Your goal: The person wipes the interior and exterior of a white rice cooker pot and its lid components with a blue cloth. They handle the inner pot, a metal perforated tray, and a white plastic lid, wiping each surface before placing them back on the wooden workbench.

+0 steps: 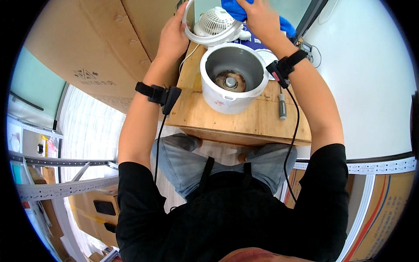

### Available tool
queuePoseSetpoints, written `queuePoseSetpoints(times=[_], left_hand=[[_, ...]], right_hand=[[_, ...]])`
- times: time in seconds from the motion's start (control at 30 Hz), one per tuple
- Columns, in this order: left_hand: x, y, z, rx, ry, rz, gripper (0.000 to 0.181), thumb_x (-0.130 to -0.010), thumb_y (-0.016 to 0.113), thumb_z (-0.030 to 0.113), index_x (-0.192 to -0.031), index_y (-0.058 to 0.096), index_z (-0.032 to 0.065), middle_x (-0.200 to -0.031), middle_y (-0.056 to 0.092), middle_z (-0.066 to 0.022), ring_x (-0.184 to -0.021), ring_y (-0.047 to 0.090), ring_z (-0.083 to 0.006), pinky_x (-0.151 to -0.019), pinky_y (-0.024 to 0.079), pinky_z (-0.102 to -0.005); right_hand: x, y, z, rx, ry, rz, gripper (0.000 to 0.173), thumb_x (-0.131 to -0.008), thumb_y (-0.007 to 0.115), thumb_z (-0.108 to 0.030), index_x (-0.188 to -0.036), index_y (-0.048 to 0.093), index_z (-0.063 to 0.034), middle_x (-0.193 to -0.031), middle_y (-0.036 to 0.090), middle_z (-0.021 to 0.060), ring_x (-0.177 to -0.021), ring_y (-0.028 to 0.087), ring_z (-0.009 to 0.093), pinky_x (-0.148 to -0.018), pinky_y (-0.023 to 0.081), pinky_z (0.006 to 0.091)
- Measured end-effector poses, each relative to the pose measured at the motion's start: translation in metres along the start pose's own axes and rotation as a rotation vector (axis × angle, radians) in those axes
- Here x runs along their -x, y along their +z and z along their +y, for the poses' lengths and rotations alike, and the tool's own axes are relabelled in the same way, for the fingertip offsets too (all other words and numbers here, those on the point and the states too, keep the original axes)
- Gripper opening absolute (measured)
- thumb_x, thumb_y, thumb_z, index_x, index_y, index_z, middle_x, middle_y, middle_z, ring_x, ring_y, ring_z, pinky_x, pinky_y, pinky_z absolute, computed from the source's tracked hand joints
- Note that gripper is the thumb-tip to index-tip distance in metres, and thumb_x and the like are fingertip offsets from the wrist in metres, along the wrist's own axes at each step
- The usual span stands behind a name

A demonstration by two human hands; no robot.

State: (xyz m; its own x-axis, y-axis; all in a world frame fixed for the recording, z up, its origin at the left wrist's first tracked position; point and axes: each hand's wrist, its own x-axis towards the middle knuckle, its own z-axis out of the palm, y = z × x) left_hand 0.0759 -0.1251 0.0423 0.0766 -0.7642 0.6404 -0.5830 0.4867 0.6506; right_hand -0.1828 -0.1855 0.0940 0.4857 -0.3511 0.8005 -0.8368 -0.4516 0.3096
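A white rice cooker body (pixel 226 103) stands in front of me without its inner pot. Inside it, a stained brown heating plate (pixel 241 81) surrounds a round metal centre button (pixel 230 82). Behind the body, its white ring-shaped lid rim (pixel 212 40) is tilted up. My left hand (pixel 173 41) grips the left side of that rim, thumb on the inside. A blue cloth (pixel 234 11) is bunched in my right hand (pixel 262 24), at the upper right of the rim. The fingertips of the right hand are partly cut off by the picture's top edge.
The cooker rests on a wooden box top (pixel 186 114). A screwdriver (pixel 282 108) lies to its right, beside a white disc (pixel 267 58) partly hidden by my wrist. A white fan (pixel 218 22) stands behind. A large cardboard box (pixel 98 49) rises at left; a small meter (pixel 306 48) sits back right.
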Motion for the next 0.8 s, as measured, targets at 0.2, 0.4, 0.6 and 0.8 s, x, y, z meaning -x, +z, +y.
queuePoseSetpoints(times=[0.2,0.4,0.6,0.8], left_hand=[[0.003,-0.006,0.008,-0.095,0.038,-0.027,0.071,-0.089,0.053,-0.010,-0.150,0.040,0.0243,-0.122,0.063,-0.0193,-0.097,0.069,-0.0293,-0.080,0.057,-0.0391],[0.002,-0.002,0.015,-0.065,0.087,-0.044,0.074,-0.087,0.052,-0.013,-0.151,0.039,0.0224,-0.121,0.063,-0.0186,-0.097,0.070,-0.0291,-0.082,0.056,-0.0395],[0.005,-0.009,-0.004,0.055,0.015,-0.079,0.074,-0.089,0.048,-0.016,-0.150,0.039,0.0235,-0.125,0.060,-0.0158,-0.098,0.069,-0.0240,-0.080,0.061,-0.0368],[0.004,-0.008,0.000,0.126,0.037,-0.096,0.073,-0.090,0.047,-0.016,-0.150,0.039,0.0246,-0.127,0.058,-0.0147,-0.098,0.069,-0.0223,-0.080,0.062,-0.0361]], right_hand=[[-0.004,-0.009,0.000,-0.008,0.017,-0.122,0.041,-0.082,0.057,-0.006,-0.122,0.064,-0.0137,-0.097,0.055,0.0155,-0.094,0.058,0.032,-0.074,0.052,0.0411],[0.029,0.020,0.009,0.100,0.050,-0.269,0.040,-0.083,0.062,-0.011,-0.122,0.064,-0.0198,-0.101,0.060,0.0142,-0.093,0.064,0.033,-0.074,0.055,0.0447],[0.025,0.015,-0.041,-0.015,-0.004,-0.855,0.062,-0.081,0.066,-0.010,-0.138,0.056,-0.0327,-0.119,0.058,0.0170,-0.104,0.063,0.038,-0.088,0.054,0.0459],[0.006,0.024,-0.043,-0.527,-0.050,-0.811,0.060,-0.076,0.071,-0.014,-0.134,0.061,-0.0245,-0.113,0.062,0.0243,-0.105,0.062,0.040,-0.088,0.052,0.0463]])
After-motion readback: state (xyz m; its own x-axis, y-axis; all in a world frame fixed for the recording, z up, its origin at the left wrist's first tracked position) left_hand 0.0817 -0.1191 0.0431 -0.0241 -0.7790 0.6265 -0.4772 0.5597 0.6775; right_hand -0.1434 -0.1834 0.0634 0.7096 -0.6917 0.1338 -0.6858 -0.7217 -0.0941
